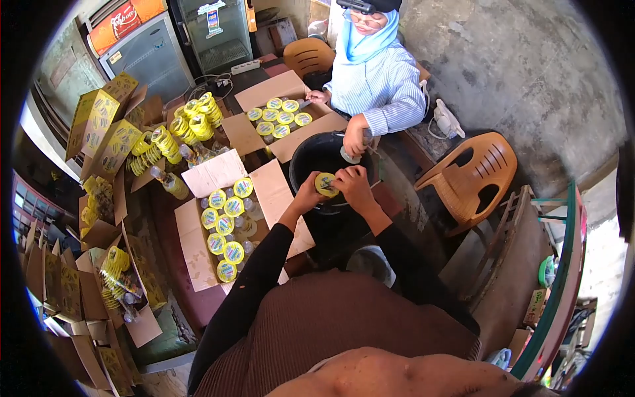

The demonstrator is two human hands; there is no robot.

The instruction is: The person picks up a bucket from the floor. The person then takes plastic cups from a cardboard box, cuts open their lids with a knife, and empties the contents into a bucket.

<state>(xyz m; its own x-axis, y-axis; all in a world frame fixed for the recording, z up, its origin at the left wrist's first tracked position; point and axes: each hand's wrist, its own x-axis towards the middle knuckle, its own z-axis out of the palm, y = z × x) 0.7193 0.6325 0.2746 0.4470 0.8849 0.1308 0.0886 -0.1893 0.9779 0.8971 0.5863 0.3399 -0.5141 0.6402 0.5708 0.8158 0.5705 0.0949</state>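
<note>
Over the near rim of a black tub (301, 157), my left hand (308, 194) is closed on the left side of a yellow-labelled cup (325, 184). My right hand (354, 187) touches the same cup from the right, its fingers bent at the edge of the round label. To the left stands an open cardboard box (192, 246) that holds several cups with yellow round labels (233, 206). Across the tub, a co-worker's hand (355, 135) holds a clear cup (350, 156) over the tub.
A second open box (268, 91) of labelled cups is beside the co-worker (383, 79). Stacked yellow rings (198, 118), bottles (170, 182) and more cartons (109, 129) are at the left. An orange chair (473, 178) stands at the right.
</note>
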